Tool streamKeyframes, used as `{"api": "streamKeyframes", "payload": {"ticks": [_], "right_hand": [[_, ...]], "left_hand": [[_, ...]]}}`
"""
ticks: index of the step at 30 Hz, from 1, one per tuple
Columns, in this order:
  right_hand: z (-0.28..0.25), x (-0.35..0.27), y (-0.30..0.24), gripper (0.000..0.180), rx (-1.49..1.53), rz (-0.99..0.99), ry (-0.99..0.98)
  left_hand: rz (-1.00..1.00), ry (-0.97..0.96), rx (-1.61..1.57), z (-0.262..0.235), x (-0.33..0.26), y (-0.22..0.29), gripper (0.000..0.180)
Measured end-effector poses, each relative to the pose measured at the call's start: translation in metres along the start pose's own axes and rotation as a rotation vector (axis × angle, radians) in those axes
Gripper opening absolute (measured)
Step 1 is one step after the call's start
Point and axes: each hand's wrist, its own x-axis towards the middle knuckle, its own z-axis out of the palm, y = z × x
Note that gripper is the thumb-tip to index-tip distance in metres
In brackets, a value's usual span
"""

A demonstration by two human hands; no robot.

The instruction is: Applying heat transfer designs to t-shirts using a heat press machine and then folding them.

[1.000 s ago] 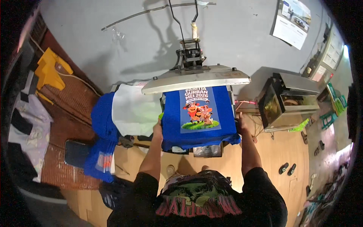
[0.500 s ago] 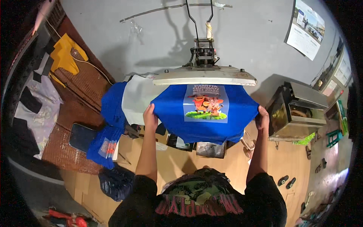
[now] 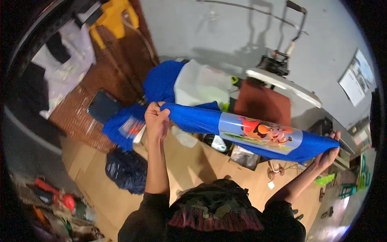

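Note:
I hold a blue T-shirt (image 3: 197, 119) stretched in the air between both hands. A rectangular colourful cartoon print (image 3: 260, 132) faces up on it. My left hand (image 3: 156, 119) grips its left end and my right hand (image 3: 328, 153) grips its right end. Behind the shirt stands a heat press (image 3: 282, 82) with its upper plate raised and its dark red lower platen (image 3: 262, 103) bare.
A pile of blue shirts (image 3: 161, 82) and a white garment (image 3: 199, 84) lie left of the press. More printed blue shirts (image 3: 123, 127) hang below them. A dark bag (image 3: 127, 171) sits on the wooden floor. Clothes, among them a yellow one (image 3: 111, 18), lie at upper left.
The shirt has come off the press platen and been swung to the left and lower, stretched between my hands. My view has turned left.

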Motion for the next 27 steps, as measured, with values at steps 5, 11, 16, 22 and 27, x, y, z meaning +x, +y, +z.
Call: {"api": "streamKeyframes", "payload": {"ticks": [5, 11, 16, 22, 27], "right_hand": [[0.093, -0.043, 0.064, 0.048, -0.087, 0.172, -0.088], [0.269, -0.126, 0.14, 0.036, -0.089, 0.348, -0.497], [0.411, -0.166, 0.173, 0.026, -0.216, 0.47, -0.523], [0.534, -0.202, 0.239, 0.024, -0.104, 0.413, -0.74], [0.634, -0.2, 0.327, 0.024, 0.065, 0.473, -0.663]], "left_hand": [[0.181, 0.458, 0.327, -0.136, -0.08, 0.1, 0.013], [-0.939, -0.426, 0.44, -0.2, -0.238, 0.056, 0.061], [-0.904, 0.021, 0.943, -0.272, -0.27, 0.098, 0.05], [-0.36, -0.15, 1.073, -0.284, -0.242, 0.045, 0.037], [-0.516, 0.135, 0.885, -0.354, -0.194, 0.053, 0.037]]}}
